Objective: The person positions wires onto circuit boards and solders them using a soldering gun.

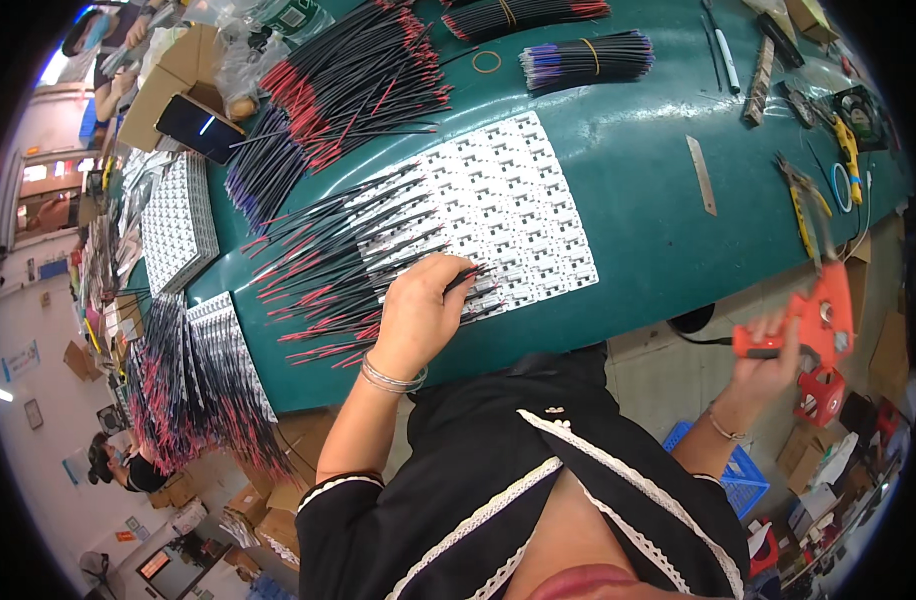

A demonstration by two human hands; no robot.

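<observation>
The left hand (418, 305) has its thumb and forefinger drawn together, pinching a thin black wire (458, 280) against the white sheet of boards (538, 200), which lies under and just beyond those fingers on the green worktop (648, 230). The right hand (766, 362) is off to the right, its fingers wrapped around the handle of an orange-red glue gun (833, 310), blurred and held clear of the worktop edge. Small dark marks repeat in rows across the flat sheet, too fine to read; the label on a clear, crinkled plastic bag (293, 15), far beyond the left fingers, is also illegible. Slim, red-tipped black wires (328, 270) fan out to the left of the left fingers, with a thick heap of similar wires (378, 70) farther beyond. Past the fingers, toward the far edge, a rubber band cinches a purple-ended bundle (588, 60).
</observation>
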